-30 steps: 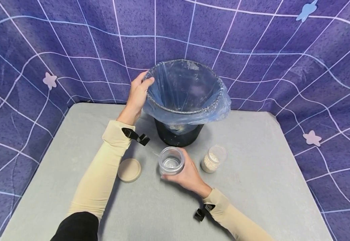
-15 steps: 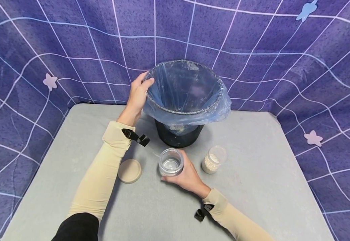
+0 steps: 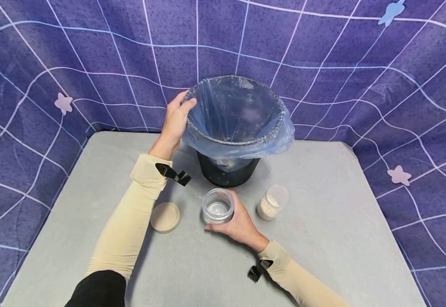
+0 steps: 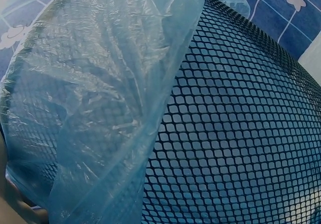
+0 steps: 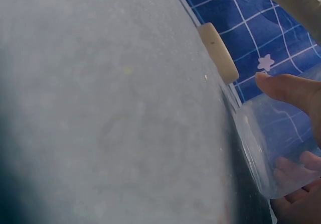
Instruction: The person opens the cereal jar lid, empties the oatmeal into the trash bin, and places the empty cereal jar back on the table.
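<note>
At the back of the table stands a black mesh waste bin (image 3: pixel 228 172) lined with a blue plastic bag (image 3: pixel 242 149) folded over its rim. My left hand (image 3: pixel 174 117) grips the bin's left rim through the bag, thumb on the inner side. The left wrist view is filled by the mesh wall (image 4: pixel 230 113) and the draped bag (image 4: pixel 105 93). In front of the bin my right hand (image 3: pixel 240 221) holds a clear, uncovered jar (image 3: pixel 218 207), fingers and thumb curled round its side. The right wrist view shows the jar's base (image 5: pixel 256 148) close at the table.
Right of the right hand stands a clear jar (image 3: pixel 270 204) partly filled with pale grains, its upper part see-through. A round beige lid (image 3: pixel 165 217) lies flat beside the left forearm. Purple grid-patterned cloth (image 3: pixel 130 64) walls in the grey table (image 3: pixel 322 238).
</note>
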Demonstrator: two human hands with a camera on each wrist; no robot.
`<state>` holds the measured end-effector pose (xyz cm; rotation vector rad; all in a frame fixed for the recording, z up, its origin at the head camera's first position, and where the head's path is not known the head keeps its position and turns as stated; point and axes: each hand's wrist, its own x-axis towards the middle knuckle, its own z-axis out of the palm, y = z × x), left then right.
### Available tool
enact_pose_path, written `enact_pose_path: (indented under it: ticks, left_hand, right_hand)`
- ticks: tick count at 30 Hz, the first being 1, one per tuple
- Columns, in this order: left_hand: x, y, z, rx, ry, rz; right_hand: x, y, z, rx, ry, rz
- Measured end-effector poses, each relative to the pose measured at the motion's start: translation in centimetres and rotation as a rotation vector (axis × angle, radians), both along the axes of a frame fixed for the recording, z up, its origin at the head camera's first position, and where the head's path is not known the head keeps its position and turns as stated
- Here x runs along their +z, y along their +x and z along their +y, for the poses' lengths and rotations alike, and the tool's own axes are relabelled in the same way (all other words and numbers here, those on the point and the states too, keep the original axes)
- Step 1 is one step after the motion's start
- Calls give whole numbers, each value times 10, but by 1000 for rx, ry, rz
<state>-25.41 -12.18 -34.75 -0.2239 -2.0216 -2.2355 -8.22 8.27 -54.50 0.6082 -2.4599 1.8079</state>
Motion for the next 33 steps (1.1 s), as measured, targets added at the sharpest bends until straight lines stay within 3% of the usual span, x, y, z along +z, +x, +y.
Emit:
enact_pose_path:
  ticks: [4,11,15,28,33]
  left_hand:
    - [1,1,-1,1,-30,14]
    - [0,0,-1,-6,23,2]
    - [0,-1,-1,2,-7,25]
    - [-1,0,-3,4,20,17]
    - [-2,-2,1,-2,27,26]
  right_hand:
    - [0,0,-1,-3,0,-7]
    - [4,4,0,-5,-9,-11]
    - [6,11,3,-33,-12,-12]
    - [5,71,45,-90,53,84]
    - [4,88,69,-182,19,127]
